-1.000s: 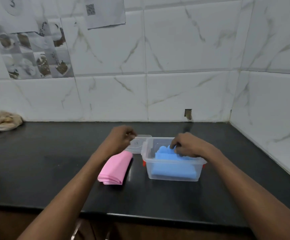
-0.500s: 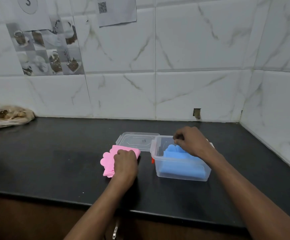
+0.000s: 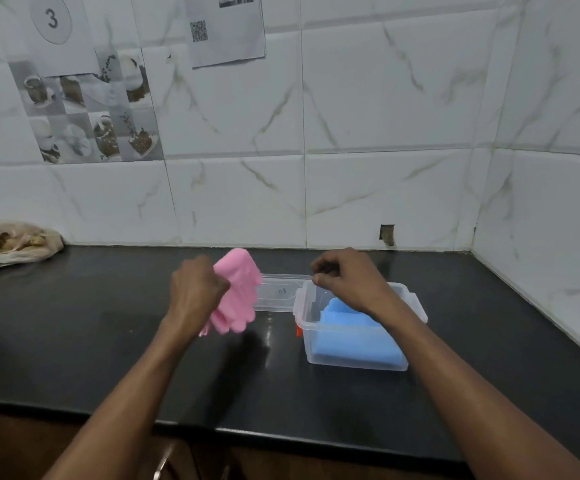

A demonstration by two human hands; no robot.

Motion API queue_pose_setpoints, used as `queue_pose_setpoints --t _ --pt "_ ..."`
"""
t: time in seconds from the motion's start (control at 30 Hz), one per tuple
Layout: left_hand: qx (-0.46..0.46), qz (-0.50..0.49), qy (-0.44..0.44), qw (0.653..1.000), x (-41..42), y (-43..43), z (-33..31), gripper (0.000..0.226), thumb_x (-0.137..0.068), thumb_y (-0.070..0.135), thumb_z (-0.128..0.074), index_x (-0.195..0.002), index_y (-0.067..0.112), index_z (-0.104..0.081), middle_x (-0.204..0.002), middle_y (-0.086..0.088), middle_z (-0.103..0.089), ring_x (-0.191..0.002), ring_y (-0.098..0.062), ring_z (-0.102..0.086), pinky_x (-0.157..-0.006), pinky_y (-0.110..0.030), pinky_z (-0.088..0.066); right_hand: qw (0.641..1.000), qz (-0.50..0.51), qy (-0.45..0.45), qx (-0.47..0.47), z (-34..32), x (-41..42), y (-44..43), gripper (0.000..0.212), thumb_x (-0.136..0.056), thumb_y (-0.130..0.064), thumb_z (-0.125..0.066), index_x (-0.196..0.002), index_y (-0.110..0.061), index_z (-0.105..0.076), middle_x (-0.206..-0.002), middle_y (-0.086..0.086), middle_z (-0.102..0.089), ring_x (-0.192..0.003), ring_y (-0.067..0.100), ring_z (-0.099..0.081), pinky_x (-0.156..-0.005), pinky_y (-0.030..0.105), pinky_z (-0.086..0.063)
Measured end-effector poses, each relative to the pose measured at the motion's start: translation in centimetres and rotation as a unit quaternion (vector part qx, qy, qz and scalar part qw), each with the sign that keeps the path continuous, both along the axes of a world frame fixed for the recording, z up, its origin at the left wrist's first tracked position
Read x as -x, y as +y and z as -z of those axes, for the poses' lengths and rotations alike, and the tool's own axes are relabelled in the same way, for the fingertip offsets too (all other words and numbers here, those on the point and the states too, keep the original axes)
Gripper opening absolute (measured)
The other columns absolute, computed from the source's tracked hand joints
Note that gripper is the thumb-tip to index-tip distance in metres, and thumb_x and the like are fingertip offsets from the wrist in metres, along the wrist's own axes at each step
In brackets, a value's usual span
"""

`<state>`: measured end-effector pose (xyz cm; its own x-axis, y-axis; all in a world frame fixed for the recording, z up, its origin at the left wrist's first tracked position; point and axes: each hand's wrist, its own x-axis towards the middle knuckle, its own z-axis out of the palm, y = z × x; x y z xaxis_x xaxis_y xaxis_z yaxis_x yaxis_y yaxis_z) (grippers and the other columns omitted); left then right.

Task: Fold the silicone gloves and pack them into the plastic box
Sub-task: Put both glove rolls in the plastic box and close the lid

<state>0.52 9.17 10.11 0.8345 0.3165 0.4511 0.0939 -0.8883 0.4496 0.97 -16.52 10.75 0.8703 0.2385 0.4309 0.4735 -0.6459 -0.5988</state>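
My left hand (image 3: 195, 296) grips a folded pink silicone glove (image 3: 238, 292) and holds it up off the black counter, just left of the box. The clear plastic box (image 3: 354, 358) stands open on the counter with a folded blue glove (image 3: 354, 337) lying inside. My right hand (image 3: 347, 278) hovers over the box's far left corner with its fingers curled closed; I see nothing held in it. The clear lid (image 3: 278, 294) lies flat behind the box to its left.
A crumpled plastic bag (image 3: 11, 242) with something brown inside lies at the far left by the wall. The tiled wall closes the counter at the back and right. The counter's front edge (image 3: 281, 434) runs below my forearms.
My left hand has taken hold of the pink glove and lifted it off the counter. My right hand has risen from the blue glove to above the box's far corner.
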Motion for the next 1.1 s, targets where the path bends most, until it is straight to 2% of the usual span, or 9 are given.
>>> queue_pose_setpoints --t 0.27,0.37,0.5,0.6,0.77,0.83,0.9,1.0,1.1 --pt "0.255 0.195 -0.065 0.945 0.0 -2.0 -6.6 0.028 -0.065 0.022 -0.065 -0.067 -0.007 -0.066 -0.058 -0.010 -0.053 -0.053 -0.018 -0.047 -0.054 -0.030 -0.033 0.931 -0.089 0.164 -0.314 -1.4 -0.1 3.3 0.071 -0.079 -0.051 -0.072 -0.132 -0.010 -0.049 -0.124 0.003 -0.063 -0.105 0.016 -0.065 -0.089 0.033 -0.053" --pt "0.386 0.264 0.013 0.884 -0.9 -4.4 -7.9 0.015 -0.081 0.004 -0.065 -0.066 0.000 -0.068 -0.058 -0.010 -0.065 -0.051 -0.020 -0.059 -0.050 -0.024 -0.046 0.884 -0.143 0.197 -0.398 -2.7 -0.4 2.0 0.057 -0.079 -0.057 -0.068 -0.120 -0.018 -0.064 -0.112 0.003 -0.073 -0.096 0.016 -0.072 -0.070 0.031 -0.058" --pt "0.450 0.329 0.143 0.818 -2.5 -6.7 -7.8 0.018 -0.085 -0.004 -0.058 -0.068 0.001 -0.059 -0.062 -0.012 -0.065 -0.051 -0.019 -0.061 -0.051 -0.023 -0.052 0.832 -0.108 0.265 -0.475 -3.8 -1.8 -4.3 0.093 -0.062 -0.084 -0.059 -0.115 -0.009 -0.066 -0.104 0.010 -0.072 -0.097 0.027 -0.069 -0.090 0.044 -0.053" --pt "0.424 0.392 0.220 0.786 -4.0 -9.0 -6.3 0.033 -0.089 -0.005 -0.052 -0.059 0.005 -0.062 -0.053 -0.006 -0.064 -0.043 -0.013 -0.060 -0.044 -0.019 -0.049 0.831 -0.113 0.330 -0.433 -3.5 -2.4 -8.0 0.103 -0.061 -0.082 -0.063 -0.127 -0.003 -0.056 -0.119 0.018 -0.066 -0.112 0.035 -0.064 -0.098 0.056 -0.047" --pt "0.368 0.417 0.300 0.775 -5.4 -12.4 -5.0 0.032 -0.093 0.000 -0.051 -0.063 0.006 -0.058 -0.056 -0.003 -0.061 -0.048 -0.011 -0.056 -0.049 -0.019 -0.046 0.876 -0.090 0.354 -0.314 -1.3 -2.3 -8.7 0.058 -0.077 -0.036 -0.080 -0.119 0.000 -0.063 -0.117 0.020 -0.068 -0.110 0.031 -0.066 -0.096 0.048 -0.051" --pt "0.386 0.389 0.315 0.775 -5.8 -13.0 -4.6 0.012 -0.093 0.006 -0.051 -0.083 0.001 -0.057 -0.076 -0.011 -0.058 -0.064 -0.016 -0.053 -0.063 -0.027 -0.044 0.879 -0.049 0.340 -0.331 -0.5 -2.6 -8.8 0.041 -0.079 -0.025 -0.079 -0.107 0.002 -0.067 -0.101 0.018 -0.074 -0.086 0.023 -0.073 -0.072 0.037 -0.060" --pt "0.443 0.362 0.336 0.748 -5.8 -13.2 -3.8 0.014 -0.094 0.012 -0.054 -0.105 0.003 -0.054 -0.098 -0.015 -0.056 -0.080 -0.020 -0.053 -0.077 -0.031 -0.046 0.897 0.017 0.308 -0.318 -0.1 -2.7 -8.5 0.027 -0.083 -0.023 -0.075 -0.087 0.003 -0.068 -0.067 0.011 -0.070 -0.048 0.014 -0.063 -0.044 0.022 -0.049" --pt "0.497 0.344 0.352 0.715 -5.6 -12.9 -1.8 0.033 -0.092 0.017 -0.062 -0.120 0.001 -0.057 -0.120 -0.019 -0.062 -0.106 -0.025 -0.058 -0.097 -0.037 -0.048 0.922 0.106 0.275 -0.250 0.7 -2.8 -8.0 0.033 -0.085 -0.024 -0.073 -0.068 0.002 -0.063 -0.042 0.006 -0.059 -0.031 0.011 -0.051 -0.035 0.016 -0.039" --pt "0.447 0.303 0.327 0.776 -4.9 -13.0 -0.1 0.030 -0.084 0.008 -0.073 -0.108 -0.008 -0.064 -0.116 -0.024 -0.066 -0.097 -0.029 -0.062 -0.091 -0.042 -0.054 0.938 0.139 0.273 -0.162 1.7 -2.2 -7.3 0.028 -0.087 -0.025 -0.070 -0.069 -0.005 -0.063 -0.044 -0.001 -0.064 -0.035 0.004 -0.057 -0.033 0.012 -0.039"
